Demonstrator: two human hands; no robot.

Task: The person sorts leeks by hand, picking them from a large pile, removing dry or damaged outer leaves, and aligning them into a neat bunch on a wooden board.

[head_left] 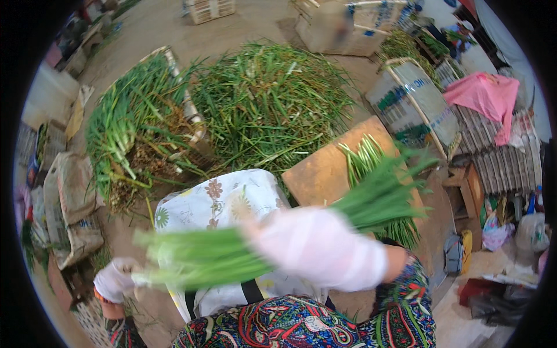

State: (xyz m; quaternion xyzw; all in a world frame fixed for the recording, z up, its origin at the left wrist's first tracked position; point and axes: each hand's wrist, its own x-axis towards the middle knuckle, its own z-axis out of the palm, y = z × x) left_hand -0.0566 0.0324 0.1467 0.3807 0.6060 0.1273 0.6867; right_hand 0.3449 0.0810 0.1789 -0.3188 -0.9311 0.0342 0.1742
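My right hand (pixel 322 249), in a white glove, is closed around the middle of a bunch of green onions (pixel 203 255). The bunch lies crosswise over my lap, its pale ends to the left and its green leaves (pixel 371 203) to the right. Motion blurs both the hand and the bunch. My left hand (pixel 118 281), also gloved in white, is close to the pale ends; its fingers are too smeared to read. A white flowered cloth (pixel 200 203) covers my lap under the bunch. Beyond my right hand, more green onions (pixel 365 159) rest on a tan board (pixel 313 177).
A big heap of loose green leaves (pixel 267 104) lies on the floor ahead. Left of it, a crate (pixel 188 104) is piled with untrimmed green onions (pixel 122 133). Wrapped crates (pixel 412 98), a pink cloth (pixel 484 98) and a wooden stool (pixel 464 188) stand at right; sacks (pixel 72 197) at left.
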